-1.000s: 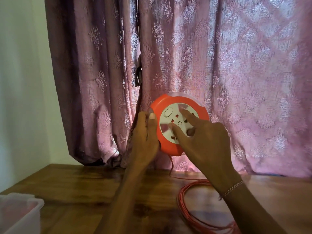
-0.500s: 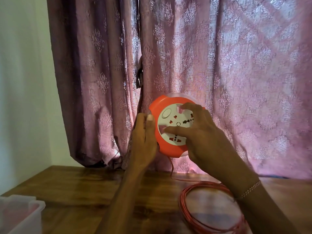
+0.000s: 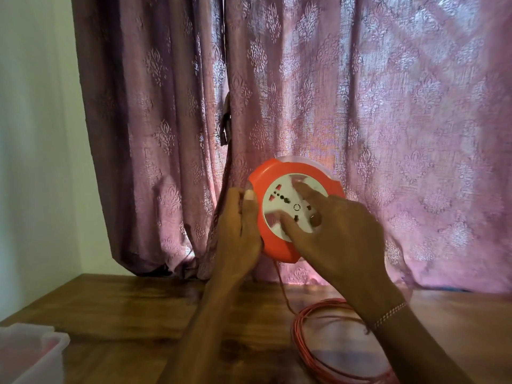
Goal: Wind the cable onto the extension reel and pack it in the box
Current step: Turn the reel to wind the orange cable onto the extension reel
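Above the wooden table [image 3: 116, 314], mid-frame, orange extension reel [image 3: 279, 245] held up in the air in front of the mauve patterned curtain [image 3: 360, 106], white socket face [image 3: 279, 202] toward the camera. Left hand [image 3: 238, 231] grips the reel's rim at 9 o'clock, fingers curled round the edge, thumb up along the orange border. Right hand [image 3: 335, 234] lies on the socket face from 4 o'clock, fingers spread and straight, tips pressing the white disc; it holds nothing. Thin bracelet [image 3: 389, 314] on the right wrist. Orange cable [image 3: 282, 284] drops from the reel's 6 o'clock edge to the table, then lies in a loose coil [image 3: 302, 350] at 5 o'clock of the reel, partly under the right forearm. Translucent plastic box [image 3: 52, 353] at the frame's 8 o'clock corner, on the table, well apart from reel and coil; contents too blurred to tell. Pale wall [image 3: 36, 134] at 9 o'clock.
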{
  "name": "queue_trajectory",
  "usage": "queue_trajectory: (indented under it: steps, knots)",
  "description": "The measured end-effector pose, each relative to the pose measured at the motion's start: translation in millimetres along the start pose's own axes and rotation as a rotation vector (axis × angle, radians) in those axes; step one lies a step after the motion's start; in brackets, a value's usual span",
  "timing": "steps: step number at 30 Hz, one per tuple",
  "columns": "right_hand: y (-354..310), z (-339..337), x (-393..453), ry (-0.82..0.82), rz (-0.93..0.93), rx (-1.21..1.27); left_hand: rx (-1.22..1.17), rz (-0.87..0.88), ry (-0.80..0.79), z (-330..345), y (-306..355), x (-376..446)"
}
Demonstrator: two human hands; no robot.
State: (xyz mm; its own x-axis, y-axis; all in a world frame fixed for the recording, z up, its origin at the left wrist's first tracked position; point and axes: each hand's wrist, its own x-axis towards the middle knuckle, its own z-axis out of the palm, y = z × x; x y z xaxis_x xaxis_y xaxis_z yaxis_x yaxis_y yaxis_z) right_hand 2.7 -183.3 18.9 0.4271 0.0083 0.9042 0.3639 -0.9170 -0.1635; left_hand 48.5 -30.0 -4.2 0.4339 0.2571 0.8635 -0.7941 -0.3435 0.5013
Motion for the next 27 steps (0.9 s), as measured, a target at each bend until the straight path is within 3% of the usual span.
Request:
queue_trajectory:
  steps: [3,7,11,16,21,27]
  knots:
    - [0,2,1,0.029,-0.023,0.036,-0.006,-0.02,0.001,0,-1,0]
    - [10,1,5,0.126,-0.222,0.106,-0.028,-0.041,0.004,0,-2,0]
    - [18,-6,9,-0.126,-0.45,0.14,-0.032,-0.059,0.019,-1,-4,0]
    - [12,-7,6,-0.218,-0.383,-0.013,-0.02,-0.052,0.014,-2,-3,0]
    - [9,-11,5,-0.087,-0.327,-0.121,0.002,-0.033,-0.008,2,0,-2]
    - [4,-5,1,-0.028,-0.093,-0.118,0.035,-0.021,0.016,3,7,-4]
